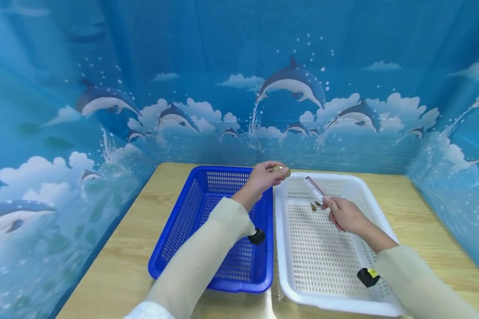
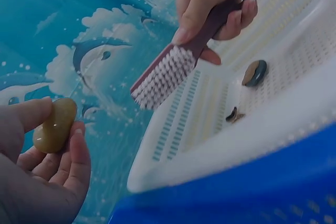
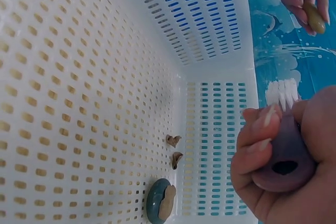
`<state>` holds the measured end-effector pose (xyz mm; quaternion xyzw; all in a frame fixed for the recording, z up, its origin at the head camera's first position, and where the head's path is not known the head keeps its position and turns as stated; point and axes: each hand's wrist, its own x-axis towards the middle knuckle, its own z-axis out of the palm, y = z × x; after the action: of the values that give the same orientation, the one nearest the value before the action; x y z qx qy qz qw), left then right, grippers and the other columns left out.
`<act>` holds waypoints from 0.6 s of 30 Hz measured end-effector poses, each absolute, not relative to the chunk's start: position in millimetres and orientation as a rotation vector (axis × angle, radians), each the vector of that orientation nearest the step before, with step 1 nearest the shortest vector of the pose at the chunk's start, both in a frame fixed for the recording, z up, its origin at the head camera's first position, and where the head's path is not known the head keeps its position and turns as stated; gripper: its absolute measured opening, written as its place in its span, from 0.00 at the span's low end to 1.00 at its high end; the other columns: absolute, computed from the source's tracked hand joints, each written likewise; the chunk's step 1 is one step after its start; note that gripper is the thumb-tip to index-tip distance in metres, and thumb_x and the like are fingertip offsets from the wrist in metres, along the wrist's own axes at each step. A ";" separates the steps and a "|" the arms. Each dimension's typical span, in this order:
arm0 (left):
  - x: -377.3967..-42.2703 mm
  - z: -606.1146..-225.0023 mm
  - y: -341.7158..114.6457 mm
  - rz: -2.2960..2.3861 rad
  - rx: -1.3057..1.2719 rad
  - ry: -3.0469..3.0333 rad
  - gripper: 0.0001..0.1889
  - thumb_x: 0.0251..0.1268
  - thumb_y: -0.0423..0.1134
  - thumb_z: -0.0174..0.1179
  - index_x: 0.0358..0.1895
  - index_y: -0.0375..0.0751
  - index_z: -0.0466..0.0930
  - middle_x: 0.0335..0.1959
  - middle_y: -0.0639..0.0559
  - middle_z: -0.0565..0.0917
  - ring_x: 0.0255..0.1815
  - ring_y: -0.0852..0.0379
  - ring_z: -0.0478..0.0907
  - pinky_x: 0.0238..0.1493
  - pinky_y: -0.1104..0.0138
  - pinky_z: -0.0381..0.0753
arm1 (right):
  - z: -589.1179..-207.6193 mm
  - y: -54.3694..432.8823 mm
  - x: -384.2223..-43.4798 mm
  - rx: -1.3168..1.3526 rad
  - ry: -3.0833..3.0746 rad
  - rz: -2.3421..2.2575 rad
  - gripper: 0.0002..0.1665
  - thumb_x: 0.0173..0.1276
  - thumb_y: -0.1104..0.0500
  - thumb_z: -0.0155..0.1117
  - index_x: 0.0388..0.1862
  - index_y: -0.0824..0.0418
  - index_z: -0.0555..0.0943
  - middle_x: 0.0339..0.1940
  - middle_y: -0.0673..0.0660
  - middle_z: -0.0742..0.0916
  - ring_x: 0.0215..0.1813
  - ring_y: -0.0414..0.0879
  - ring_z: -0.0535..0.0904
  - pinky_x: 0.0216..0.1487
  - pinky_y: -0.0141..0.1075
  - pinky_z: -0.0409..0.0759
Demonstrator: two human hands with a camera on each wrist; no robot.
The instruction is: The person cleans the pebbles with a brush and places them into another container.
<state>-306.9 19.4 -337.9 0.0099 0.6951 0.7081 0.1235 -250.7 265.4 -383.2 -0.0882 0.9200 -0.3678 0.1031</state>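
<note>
My left hand (image 1: 261, 179) pinches a smooth, yellowish-brown pebble (image 2: 56, 124) between thumb and fingers, above the gap between the two baskets. Over the white basket (image 1: 284, 248), my right hand (image 1: 347, 215) grips the mauve handle of a scrubbing brush (image 2: 167, 74). Its white bristles are apart from the pebble. On the white basket's floor lies a dark green stone (image 3: 156, 201) with a brown patch on it. Two small brown, curled scraps (image 3: 173, 140) lie close to that stone, near the side wall.
A blue basket (image 1: 171, 230) stands to the left of the white one on a wooden table (image 1: 123, 252). Behind and at both sides hangs a blue sheet (image 1: 223, 48) printed with dolphins. Black wrist cameras (image 1: 257, 236) stick out from both wrists.
</note>
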 end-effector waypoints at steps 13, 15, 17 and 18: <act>-311.6 -341.5 -40.0 1.986 -0.054 2.124 0.17 0.67 0.38 0.63 0.55 0.36 0.76 0.51 0.42 0.81 0.48 0.50 0.80 0.53 0.59 0.81 | -384.2 270.6 -246.5 -0.220 2.642 -1.212 0.35 0.82 0.43 0.29 0.50 0.73 0.73 0.15 0.51 0.73 0.13 0.41 0.67 0.13 0.35 0.68; -311.6 -343.9 -52.2 1.974 -0.058 2.156 0.17 0.67 0.38 0.62 0.55 0.35 0.76 0.51 0.42 0.81 0.48 0.50 0.79 0.53 0.59 0.81 | -384.7 271.6 -245.9 -0.223 2.637 -1.226 0.35 0.82 0.44 0.29 0.49 0.73 0.73 0.14 0.50 0.73 0.12 0.41 0.67 0.12 0.35 0.68; -311.9 -348.2 -65.8 1.947 -0.082 2.200 0.16 0.67 0.39 0.62 0.55 0.36 0.76 0.50 0.43 0.81 0.48 0.51 0.79 0.53 0.58 0.80 | -385.3 272.4 -245.3 -0.229 2.636 -1.237 0.34 0.82 0.44 0.29 0.49 0.73 0.73 0.14 0.50 0.73 0.12 0.41 0.67 0.12 0.36 0.68; -312.1 -350.6 -72.4 1.931 -0.100 2.225 0.16 0.67 0.39 0.63 0.54 0.37 0.77 0.50 0.43 0.81 0.48 0.51 0.78 0.53 0.58 0.80 | -385.6 272.8 -245.3 -0.224 2.637 -1.238 0.35 0.82 0.44 0.29 0.49 0.73 0.72 0.14 0.50 0.73 0.12 0.41 0.66 0.12 0.35 0.68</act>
<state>-312.1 -72.4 -350.6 -0.0339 0.7513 0.6519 0.0970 -245.3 272.8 -385.6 -0.0762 0.8971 -0.4211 0.1099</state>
